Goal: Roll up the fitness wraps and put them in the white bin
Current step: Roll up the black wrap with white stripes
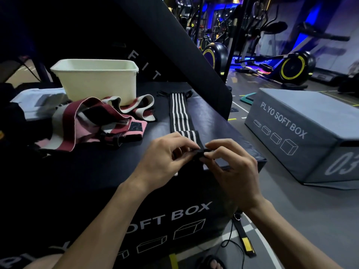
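Both the left hand point(167, 152) and right hand point(231, 162) pinch the near end of the long black white-striped elastic wrap point(181, 115), laid flat for rolling; the white plastic bin point(97, 80) waits behind.

Bare forearms, seemingly no sleeves

A gym: exercise bikes point(291, 66), plyo soft boxes point(303, 133).
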The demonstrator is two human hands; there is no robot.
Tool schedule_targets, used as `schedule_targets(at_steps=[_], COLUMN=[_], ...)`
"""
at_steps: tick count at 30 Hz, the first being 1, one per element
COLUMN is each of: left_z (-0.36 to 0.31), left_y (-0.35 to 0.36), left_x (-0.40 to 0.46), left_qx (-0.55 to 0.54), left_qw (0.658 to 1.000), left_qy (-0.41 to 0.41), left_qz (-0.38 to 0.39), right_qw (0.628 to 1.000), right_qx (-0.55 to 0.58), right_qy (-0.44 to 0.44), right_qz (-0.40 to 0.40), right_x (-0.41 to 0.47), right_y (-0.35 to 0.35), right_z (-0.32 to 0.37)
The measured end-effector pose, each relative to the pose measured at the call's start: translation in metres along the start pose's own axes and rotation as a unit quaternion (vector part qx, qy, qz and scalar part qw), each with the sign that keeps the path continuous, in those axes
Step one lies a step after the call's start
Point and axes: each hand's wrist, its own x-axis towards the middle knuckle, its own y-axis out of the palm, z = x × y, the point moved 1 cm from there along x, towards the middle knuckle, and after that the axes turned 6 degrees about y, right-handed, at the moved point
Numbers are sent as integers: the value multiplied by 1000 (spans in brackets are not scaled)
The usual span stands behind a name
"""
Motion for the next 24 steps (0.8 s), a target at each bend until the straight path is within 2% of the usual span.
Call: schedule_targets(at_steps=[7, 12, 16, 20, 22, 24], left_z=[8, 12, 5, 3, 6, 5], left_y=[2, 2, 2, -5, -3, 3], left_x=[1, 5, 8, 12, 11, 10], left_qx=[-31, -49, -67, -80, -118, -137], left_qw=[999, 990, 968, 949, 943, 950], left_qy=[5, -19, -10, -21, -48, -53], left_qz=[-8, -129, -242, -305, -308, -274], right_qw=[1000, 1000, 999, 996, 998, 998], right_qx=[-7, -10, -20, -21, -17, -17], right_qy=[14, -2, -31, -47, -38, -33], right_qz=[7, 4, 40, 67, 55, 45], right_x=[6, 11, 13, 14, 16, 18], right_y=[0, -3, 0, 3, 2, 2], right_z=[-1, 4, 5, 6, 7, 8])
